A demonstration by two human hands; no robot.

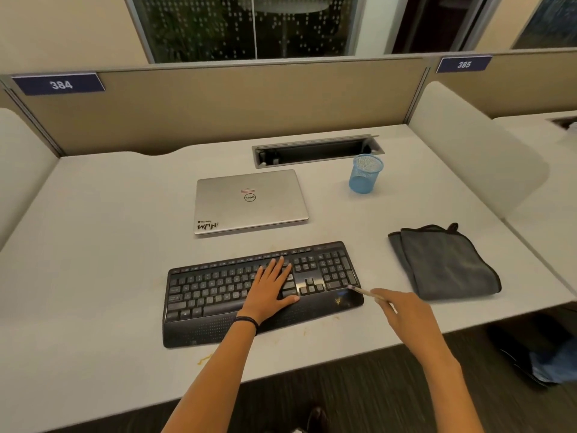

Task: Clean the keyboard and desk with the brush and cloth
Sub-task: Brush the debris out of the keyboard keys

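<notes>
Head view of a workstation. The black keyboard (206, 295) lies near the front edge of the pale tabletop (93, 245), slightly skewed, its right end farther from the viewer than its left. The left hand (270, 287) rests flat on the keys right of centre, fingers straight and spread a little, thumb out toward the arrow keys; a dark wristband (246, 321) circles the wrist above the palm rest. The right hand (396, 310) hovers just off the keyboard's right end and pinches a thin, light-coloured brush (367, 292) between curled fingers. The brush tip points left and meets the keyboard at the lower right corner of the number pad. Yellowish specks (338, 300) show on the palm rest just below the tip, and a yellow-brown stain (204, 358) marks the tabletop in front of the keyboard. The grey cloth (443, 264), folded, lies flat on the tabletop to the right of the keyboard, apart from it and from both hands. Behind the keyboard sits a closed silver laptop (249, 201); to the right of the laptop stands an upright blue mesh cup (365, 175), just in front of an open cable recess (315, 150). A beige partition (218, 104) closes the rear and carries a label (59, 85) reading 384.
</notes>
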